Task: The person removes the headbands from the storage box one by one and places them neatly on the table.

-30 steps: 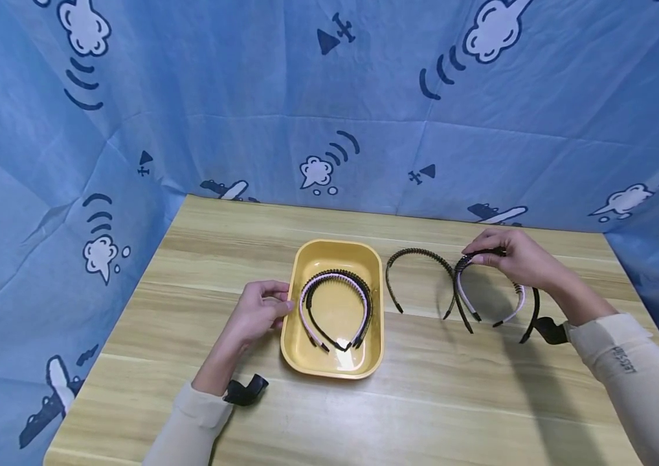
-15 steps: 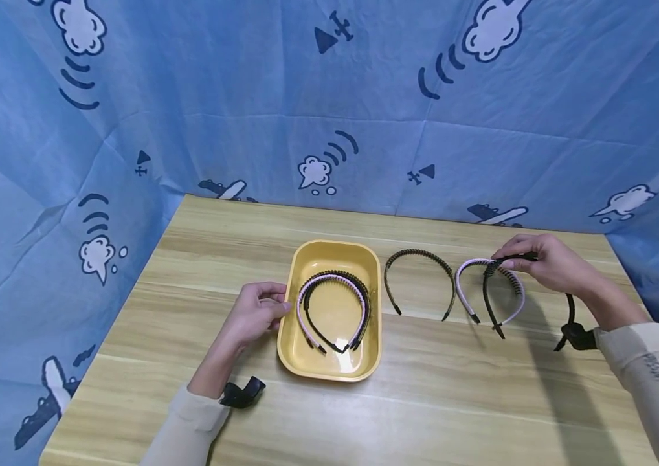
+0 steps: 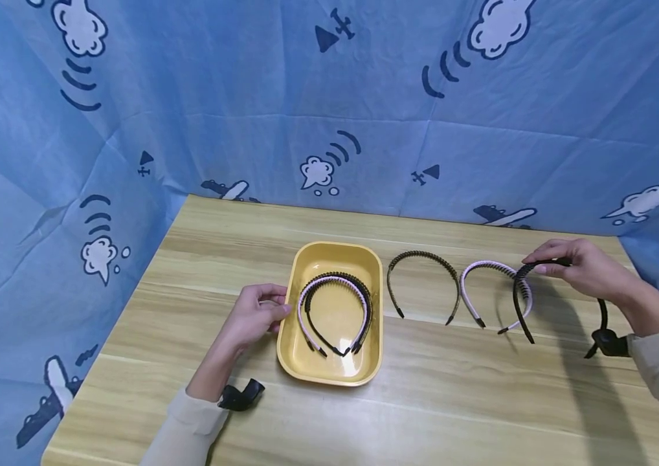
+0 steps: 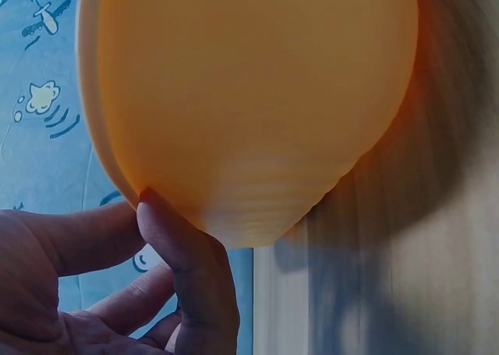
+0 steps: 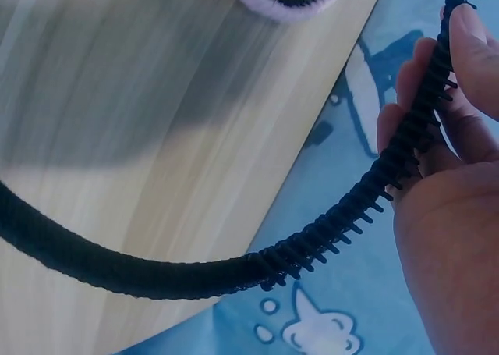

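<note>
My right hand [image 3: 600,272] pinches a black toothed headband [image 3: 518,294] near the top of its arch, and its ends point down toward the table. The right wrist view shows the thumb and fingers on its toothed stretch. My left hand [image 3: 256,314] grips the left rim of a yellow tray [image 3: 338,254], thumb against the fingers over the edge, as the left wrist view also shows. In the tray lie a pale purple headband [image 3: 300,310] and dark headbands [image 3: 369,304], overlapping. Right of the tray, a dark brown headband [image 3: 423,253] and another pale purple headband [image 3: 488,263] lie side by side.
A wooden table [image 3: 423,401] carries everything. Blue patterned cloth [image 3: 236,84] hangs behind it and along both sides. The held headband overlaps the right side of the pale purple one in the head view.
My right hand has moved right with the black headband, away from the brown headband and past the pale purple one, which now shows more fully. The left hand stays on the tray rim.
</note>
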A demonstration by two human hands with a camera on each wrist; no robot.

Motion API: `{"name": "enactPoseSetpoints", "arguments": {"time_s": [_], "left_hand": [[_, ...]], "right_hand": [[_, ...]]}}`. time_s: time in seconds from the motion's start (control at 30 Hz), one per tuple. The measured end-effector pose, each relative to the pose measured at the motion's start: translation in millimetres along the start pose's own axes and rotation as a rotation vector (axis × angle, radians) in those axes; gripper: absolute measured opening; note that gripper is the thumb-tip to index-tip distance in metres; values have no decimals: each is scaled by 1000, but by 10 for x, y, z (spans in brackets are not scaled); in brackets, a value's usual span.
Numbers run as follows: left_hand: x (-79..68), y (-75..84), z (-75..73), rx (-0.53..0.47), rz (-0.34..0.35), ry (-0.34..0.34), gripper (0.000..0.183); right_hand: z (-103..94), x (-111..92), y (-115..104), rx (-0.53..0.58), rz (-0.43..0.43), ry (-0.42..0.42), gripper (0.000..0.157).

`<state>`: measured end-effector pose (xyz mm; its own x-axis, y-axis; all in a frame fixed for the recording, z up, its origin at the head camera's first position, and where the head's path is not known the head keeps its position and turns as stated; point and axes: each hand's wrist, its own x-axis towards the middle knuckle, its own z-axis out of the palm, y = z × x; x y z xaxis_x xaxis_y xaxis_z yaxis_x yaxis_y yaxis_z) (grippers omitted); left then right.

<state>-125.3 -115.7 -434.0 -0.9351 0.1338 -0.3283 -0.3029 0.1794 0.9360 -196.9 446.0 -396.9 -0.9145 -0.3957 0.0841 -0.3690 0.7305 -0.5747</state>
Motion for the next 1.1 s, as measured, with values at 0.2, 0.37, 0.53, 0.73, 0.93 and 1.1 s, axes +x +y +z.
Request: {"name": "enactPoseSetpoints", "arguments": {"time_s": [0.2, 0.37, 0.53, 0.73, 0.93, 1.1], "left_hand": [[-9, 3, -5, -1, -5, -3, 37], [-5, 10, -13, -6, -3, -9, 37], [4, 10, -14, -7, 5, -15, 37], [6, -3, -19, -3, -8, -8, 38], [-4, 1, -29, -5, -10, -7, 39], [12, -4, -24, 5, -8, -12, 39]], "right_hand": [[-52, -43, 96, -10, 22, -18, 23], [-61, -72, 193, -17, 87, -22, 21], [-73, -122, 320, -20, 121, -33, 20], [-64, -150, 449, -1, 85, -19, 20], [-64, -161, 538, -14, 92, -25, 18], [-57, -168, 627, -55, 152, -54, 16]]}}
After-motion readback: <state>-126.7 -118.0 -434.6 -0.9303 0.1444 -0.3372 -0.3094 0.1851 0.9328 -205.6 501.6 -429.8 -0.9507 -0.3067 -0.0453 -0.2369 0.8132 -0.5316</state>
